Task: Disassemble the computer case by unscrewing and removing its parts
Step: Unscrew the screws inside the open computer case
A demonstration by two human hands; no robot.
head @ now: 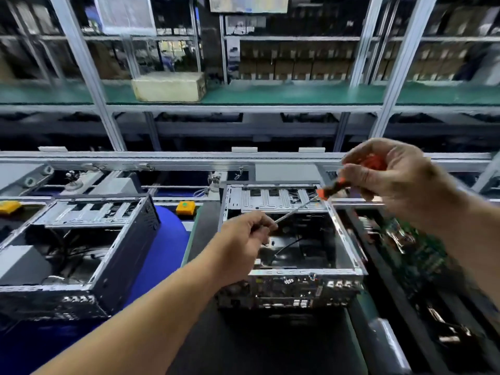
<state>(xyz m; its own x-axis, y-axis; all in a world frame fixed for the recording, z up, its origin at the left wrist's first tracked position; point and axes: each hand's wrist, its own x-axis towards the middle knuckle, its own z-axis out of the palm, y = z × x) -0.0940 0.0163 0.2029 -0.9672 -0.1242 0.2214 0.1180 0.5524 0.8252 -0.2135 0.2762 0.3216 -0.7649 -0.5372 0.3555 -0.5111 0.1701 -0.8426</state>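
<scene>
The open computer case [290, 239] sits on the dark worktop [270, 345] straight ahead, top side off, its port panel facing the person. Inside it — a dark floor with one thin black cable [286, 249] and little else that can be made out; a slotted metal bracket [270, 197] spans its far end. A second open case [81, 247] stands to the left, holding a grey box and tangled wires.

The right hand [389, 182] grips the orange handle of a screwdriver [311, 205], raised above the case's far right corner. Its long axis slants down to the left, and the left hand [243, 239] pinches the shaft near the tip, which the fingers hide. At the right, green circuit boards [414, 250] lie blurred and partly cut off by the right forearm.
</scene>
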